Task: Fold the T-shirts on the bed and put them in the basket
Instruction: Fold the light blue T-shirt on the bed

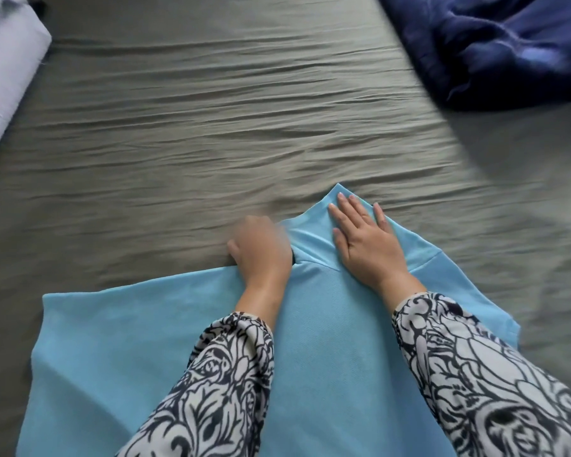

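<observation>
Pressing right hand (pixel 365 240) on T-shirt (pixel 327 341) edge

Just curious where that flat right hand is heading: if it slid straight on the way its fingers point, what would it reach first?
The right hand lies flat on the blue T-shirt, fingers pointing up-left. It would first cross the shirt's edge just past its fingertips, then meet only wrinkled grey sheet; nothing else seems to lie in that line.

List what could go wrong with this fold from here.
1. The left hand is blurred mid-motion at the light blue T-shirt's edge; a fast tug might skew the fold.
2. Only the right hand presses flat on the folded corner, so it may slip.
3. The grey sheet is heavily wrinkled, which could leave creases underneath.
</observation>
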